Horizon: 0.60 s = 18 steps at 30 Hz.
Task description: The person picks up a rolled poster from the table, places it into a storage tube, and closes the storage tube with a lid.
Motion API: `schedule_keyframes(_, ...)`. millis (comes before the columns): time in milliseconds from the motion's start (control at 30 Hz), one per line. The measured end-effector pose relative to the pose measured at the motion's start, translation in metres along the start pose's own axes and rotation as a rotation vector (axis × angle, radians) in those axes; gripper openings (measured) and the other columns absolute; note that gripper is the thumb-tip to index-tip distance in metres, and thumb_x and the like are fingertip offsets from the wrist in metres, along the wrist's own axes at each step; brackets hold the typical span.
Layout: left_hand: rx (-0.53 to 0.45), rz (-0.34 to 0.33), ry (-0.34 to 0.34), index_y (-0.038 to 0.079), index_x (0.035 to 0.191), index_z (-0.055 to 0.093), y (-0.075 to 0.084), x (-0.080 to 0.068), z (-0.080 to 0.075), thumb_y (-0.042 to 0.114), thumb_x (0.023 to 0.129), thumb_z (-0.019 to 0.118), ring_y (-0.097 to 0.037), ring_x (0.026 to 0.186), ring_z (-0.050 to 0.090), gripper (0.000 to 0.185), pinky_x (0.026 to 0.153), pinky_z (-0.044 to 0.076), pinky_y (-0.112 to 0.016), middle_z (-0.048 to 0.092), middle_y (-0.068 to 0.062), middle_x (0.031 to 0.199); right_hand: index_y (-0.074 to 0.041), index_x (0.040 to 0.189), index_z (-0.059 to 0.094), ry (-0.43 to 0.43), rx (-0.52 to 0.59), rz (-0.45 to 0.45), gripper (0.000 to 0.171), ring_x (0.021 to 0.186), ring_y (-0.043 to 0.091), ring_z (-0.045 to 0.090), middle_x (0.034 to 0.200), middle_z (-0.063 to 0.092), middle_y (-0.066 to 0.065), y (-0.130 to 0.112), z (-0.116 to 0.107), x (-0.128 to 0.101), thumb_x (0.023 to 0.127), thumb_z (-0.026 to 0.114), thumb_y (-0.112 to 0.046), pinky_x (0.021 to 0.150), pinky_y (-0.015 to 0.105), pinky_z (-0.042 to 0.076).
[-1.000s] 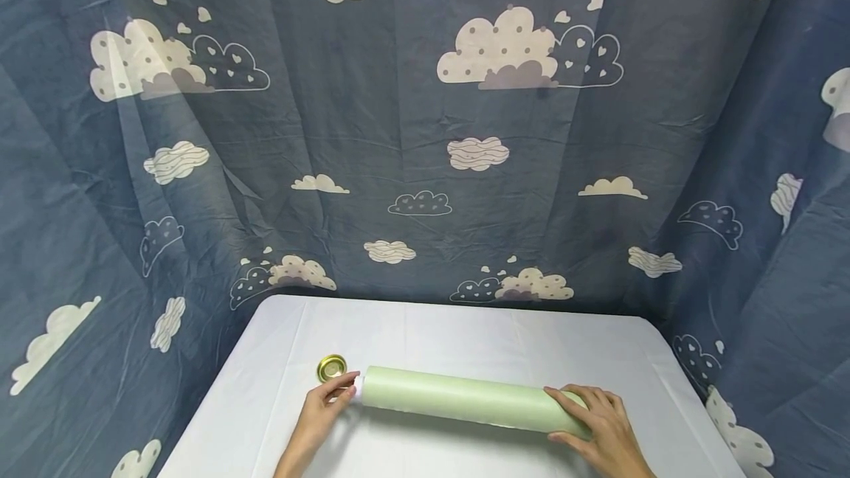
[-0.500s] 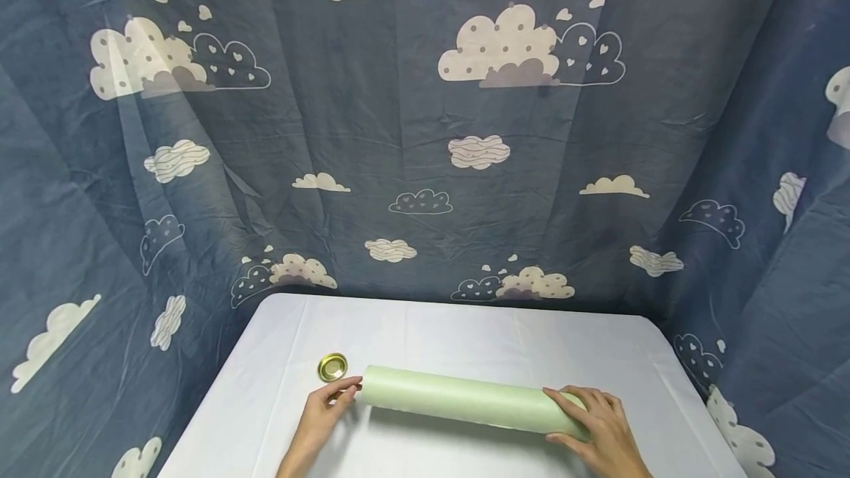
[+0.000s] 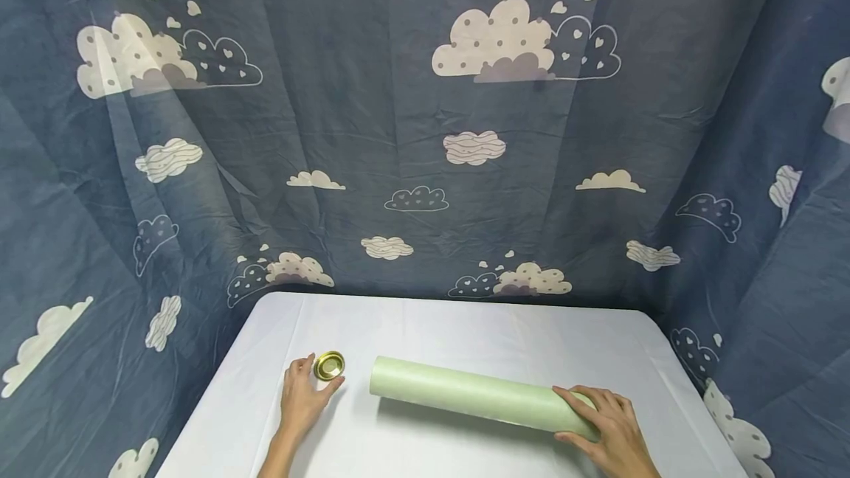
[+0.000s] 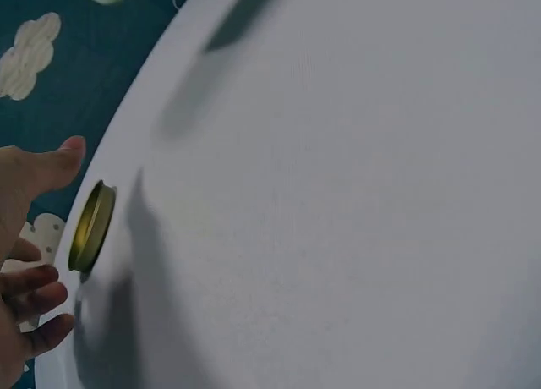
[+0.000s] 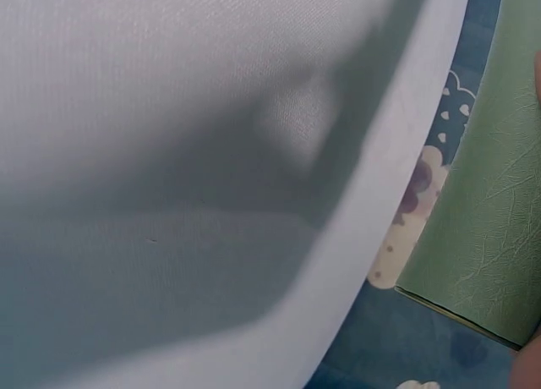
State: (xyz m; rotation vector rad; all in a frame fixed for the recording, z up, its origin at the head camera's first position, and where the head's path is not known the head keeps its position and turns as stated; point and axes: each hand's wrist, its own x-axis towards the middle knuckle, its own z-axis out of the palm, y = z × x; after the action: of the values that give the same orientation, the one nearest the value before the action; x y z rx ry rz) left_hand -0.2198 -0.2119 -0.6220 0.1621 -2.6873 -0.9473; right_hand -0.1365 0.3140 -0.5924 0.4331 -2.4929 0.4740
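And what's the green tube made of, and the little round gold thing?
Green tube: maybe cardboard with a leathery paper or vinyl skin, softly shiny; the right wrist view shows fine creases.

Round gold thing: probably thin metal, glossy, because its rim gleams, though shiny plastic is possible.

On my feed the desk (image 3: pixel 412 330) is plain white. Towards its left edge I see a shiny gold lid (image 3: pixel 329 366). The cylinder (image 3: pixel 474 393) nearer the right edge is pale green, finely crinkled in my right wrist view. Past the far edge hangs a slate-blue curtain (image 3: pixel 412 109) — cream clouds (image 3: pixel 494 39), some dotted, some wavy-lined, others just white outlines.
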Motion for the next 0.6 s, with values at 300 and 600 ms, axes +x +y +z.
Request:
schedule_keyframes(300,0.178,0.066,0.054,-0.019,0.133,0.056,-0.001,0.016,0.023,0.046,0.069,0.094,-0.04,0.101,0.051,0.099,0.085,0.049,-0.051,0.054,-0.031,0.111,-0.033,0.131,0.071,-0.005,-0.001,0.015,0.077,0.099,0.025,0.062,0.112,0.07,-0.001,-0.001,0.0,-0.003,0.058,0.097,-0.038,0.082,0.044,0.036)
schedule_keyframes(600,0.144,0.029,0.033,-0.012,0.125,0.066,0.003,0.022,0.028,0.033,0.074,0.093,-0.035,0.098,0.05,0.072,0.082,0.047,-0.049,0.054,-0.025,0.108,-0.032,0.132,0.071,-0.02,-0.011,0.022,0.077,0.1,0.024,0.062,0.112,0.07,-0.001,-0.002,-0.001,-0.001,0.06,0.096,-0.039,0.084,0.044,0.036)
